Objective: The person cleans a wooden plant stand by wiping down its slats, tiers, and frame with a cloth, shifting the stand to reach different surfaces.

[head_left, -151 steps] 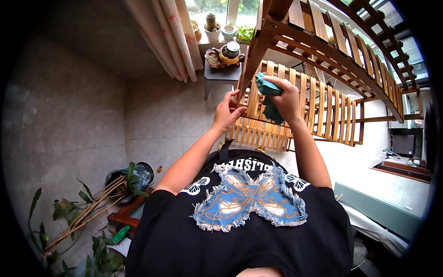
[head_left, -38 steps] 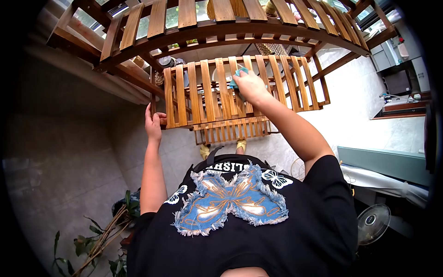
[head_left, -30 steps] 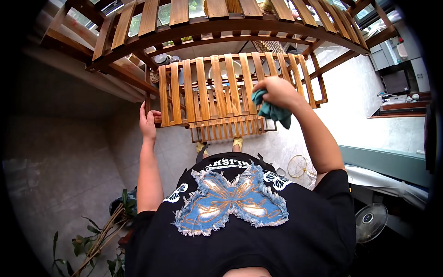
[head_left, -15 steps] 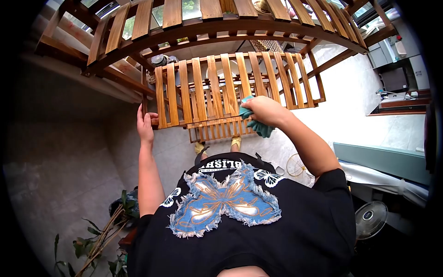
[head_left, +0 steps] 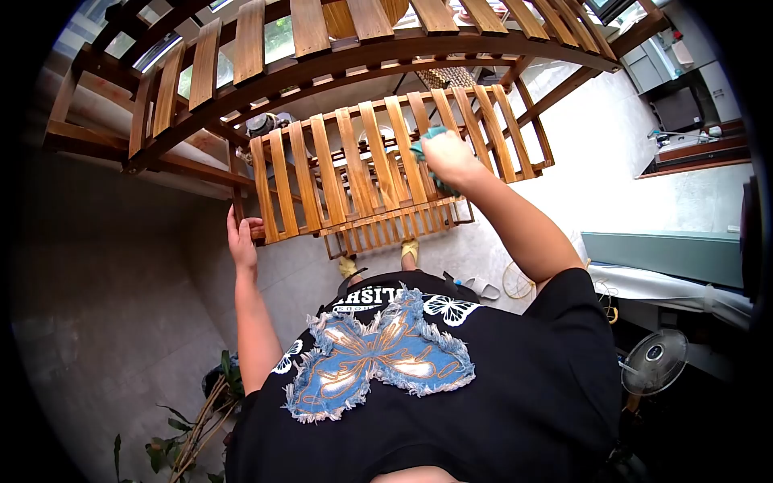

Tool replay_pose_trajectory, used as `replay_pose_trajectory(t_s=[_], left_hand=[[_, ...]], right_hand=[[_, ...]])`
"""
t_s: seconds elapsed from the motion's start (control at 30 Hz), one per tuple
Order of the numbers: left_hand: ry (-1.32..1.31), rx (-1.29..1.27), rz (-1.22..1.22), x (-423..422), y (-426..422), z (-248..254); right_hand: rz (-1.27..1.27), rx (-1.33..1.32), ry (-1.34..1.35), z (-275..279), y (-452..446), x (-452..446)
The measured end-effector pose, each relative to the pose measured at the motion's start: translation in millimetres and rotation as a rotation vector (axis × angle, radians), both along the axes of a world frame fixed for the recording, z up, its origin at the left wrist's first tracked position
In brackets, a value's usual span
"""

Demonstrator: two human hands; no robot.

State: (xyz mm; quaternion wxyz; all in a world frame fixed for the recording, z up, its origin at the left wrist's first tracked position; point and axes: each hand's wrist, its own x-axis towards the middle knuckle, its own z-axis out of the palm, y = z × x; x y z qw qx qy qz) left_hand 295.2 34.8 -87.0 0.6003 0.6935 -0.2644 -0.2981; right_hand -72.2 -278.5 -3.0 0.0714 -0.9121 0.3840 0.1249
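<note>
A slatted wooden shelf rack (head_left: 345,161) stands in front of me, its tiers stacked at different heights. My right hand (head_left: 452,158) is closed round a crumpled green cloth (head_left: 436,132) and rests over the slats of the middle tier, right of centre. Part of the cloth is hidden under the hand. At the tier's front left corner, my left hand (head_left: 244,241) grips the frame, with fingers along the dark upright post (head_left: 236,201).
The highest slatted tier (head_left: 310,28) arches across the top of the view. A fan (head_left: 654,362) stands at lower right, near a pale green panel (head_left: 668,258). A leafy plant (head_left: 197,427) is at lower left. Grey slippers (head_left: 483,287) lie on the floor.
The right hand has moved with the cloth up and away along the slats. My left hand stays at the rack's corner. The view has shifted and tilted slightly.
</note>
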Motion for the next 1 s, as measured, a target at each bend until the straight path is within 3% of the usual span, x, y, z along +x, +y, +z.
replay_pose_trajectory(t_s=[0.03, 0.1, 0.17, 0.23, 0.3, 0.37, 0.4, 0.43, 0.57, 0.7, 0.8, 0.83, 0.9, 0.97, 1.0], left_hand=[[0.002, -0.005, 0.0, 0, 0, 0], [-0.008, 0.0, -0.004, 3, 1, -1], [-0.045, 0.008, -0.048, 6, 4, 1], [-0.053, 0.003, -0.051, 7, 9, -3], [-0.059, 0.032, -0.047, 7, 7, 3], [-0.045, 0.004, -0.045, 11, 7, -3], [-0.041, 0.011, -0.044, 11, 8, -4], [-0.036, 0.019, -0.04, 12, 8, -2], [-0.046, 0.046, -0.037, 9, 10, 9], [-0.018, 0.052, 0.003, 3, 10, 11], [-0.022, 0.05, 0.007, 6, 12, 7], [-0.038, 0.051, -0.005, 7, 13, 7], [-0.036, 0.048, -0.008, 10, 14, 5], [-0.039, 0.044, -0.015, 11, 14, 4], [-0.034, 0.046, -0.009, 12, 12, 3]], right_hand=[[-0.008, 0.218, 0.13, 38, 13, -8], [0.045, 0.5, 0.083, 84, 6, -37], [-0.089, 0.59, -0.054, 110, -46, -58], [-0.082, 0.44, -0.2, 103, -66, -66], [-0.311, 0.348, -0.314, 99, -88, -46], [-0.21, 0.007, -0.401, 51, -113, -29], [-0.136, -0.048, -0.419, 37, -115, -24], [-0.165, 0.117, -0.506, 23, -115, -19], [0.097, -0.184, -0.324, -5, -50, -39], [0.139, -0.018, -0.193, 22, 31, -83], [0.182, 0.48, -0.131, 66, 13, -110], [0.003, 0.628, -0.128, 86, 2, -112], [-0.082, 0.547, -0.25, 99, -31, -119], [-0.179, 0.279, -0.507, 82, -72, -117], [-0.203, 0.016, -0.472, 66, -100, -111]])
